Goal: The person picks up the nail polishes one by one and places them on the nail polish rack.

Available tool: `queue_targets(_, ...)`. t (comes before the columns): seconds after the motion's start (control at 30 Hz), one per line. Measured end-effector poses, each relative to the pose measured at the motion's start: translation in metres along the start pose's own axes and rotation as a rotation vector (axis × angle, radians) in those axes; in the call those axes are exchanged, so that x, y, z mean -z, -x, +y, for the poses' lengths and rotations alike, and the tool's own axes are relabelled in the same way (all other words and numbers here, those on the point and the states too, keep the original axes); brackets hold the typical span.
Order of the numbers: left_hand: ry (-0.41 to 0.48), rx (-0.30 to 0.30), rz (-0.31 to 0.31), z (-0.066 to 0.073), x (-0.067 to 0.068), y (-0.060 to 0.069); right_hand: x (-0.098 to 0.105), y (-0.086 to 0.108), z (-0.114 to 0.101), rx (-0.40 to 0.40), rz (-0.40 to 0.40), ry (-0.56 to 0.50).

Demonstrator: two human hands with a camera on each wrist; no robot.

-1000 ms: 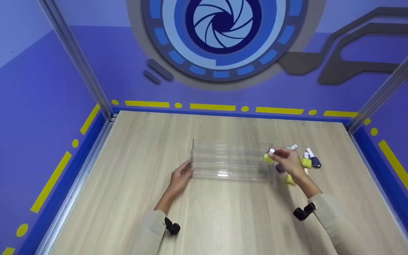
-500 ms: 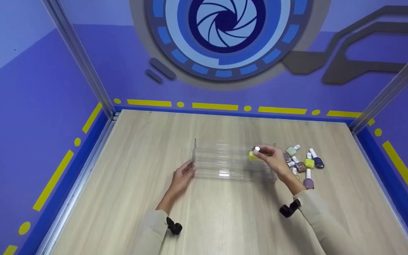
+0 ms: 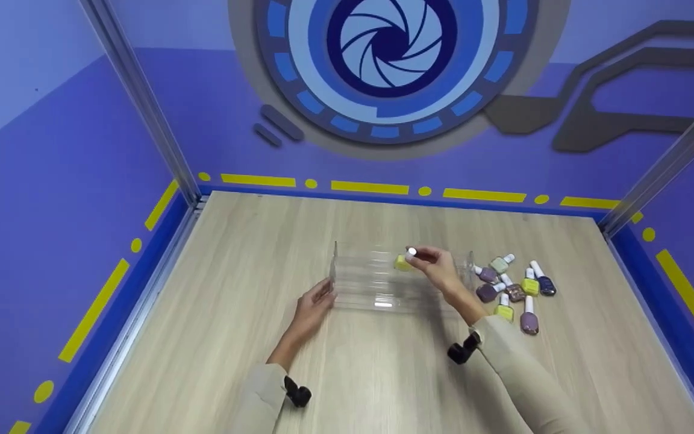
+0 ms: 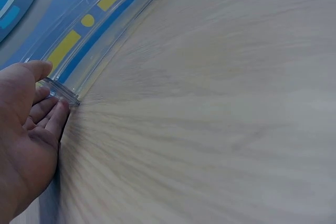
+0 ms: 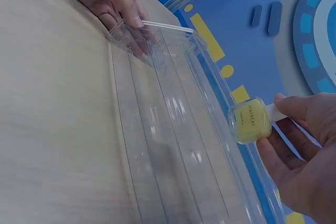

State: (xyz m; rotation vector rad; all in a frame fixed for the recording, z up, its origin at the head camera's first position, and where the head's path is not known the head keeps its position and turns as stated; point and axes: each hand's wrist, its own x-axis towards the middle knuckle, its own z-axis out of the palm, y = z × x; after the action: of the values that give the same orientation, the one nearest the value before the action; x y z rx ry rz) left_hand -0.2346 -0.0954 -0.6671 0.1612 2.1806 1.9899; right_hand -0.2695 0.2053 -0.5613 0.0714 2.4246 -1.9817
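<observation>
Worktop (image 3: 353,367) carries clear rack (image 3: 359,280) twd far edge, L hand (image 3: 312,308) clamped on rack's left end. R hand (image 3: 438,269) pinches yellow polish btl (image 3: 402,263), just shifted away from R edge to abt mid-rack; prob mid-transfer, not set down.

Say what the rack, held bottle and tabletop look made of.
Clear rack: probably glossy plastic; see-through, with bright highlights.
Yellow bottle: glass or clear plastic, shiny; transparent walls surround the yellow.
Tabletop: wood or laminate, perhaps satin; pale grain shows.
</observation>
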Motion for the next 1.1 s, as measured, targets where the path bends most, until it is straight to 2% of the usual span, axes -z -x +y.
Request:
queue_targets(0.33,-0.004,-0.019,0.011,0.000,0.003,0.005,-0.033,-0.013,-0.008,0.051,-0.003,-0.054)
queue_targets(0.5,-0.013,-0.029,0.031,0.002,0.002,0.004,-0.042,-0.018,-0.010,0.047,-0.012,-0.051)
queue_targets(0.73,-0.003,-0.019,0.028,0.000,-0.001,0.001,-0.053,-0.024,-0.013,0.052,0.024,-0.049)
queue_targets(1.0,0.002,-0.021,0.005,-0.002,-0.001,0.001,-0.066,-0.029,-0.001,0.197,0.016,0.027)
queue_targets(1.1,0.002,-0.025,0.009,-0.002,0.000,-0.001,-0.070,-0.030,0.002,0.213,0.011,0.056)
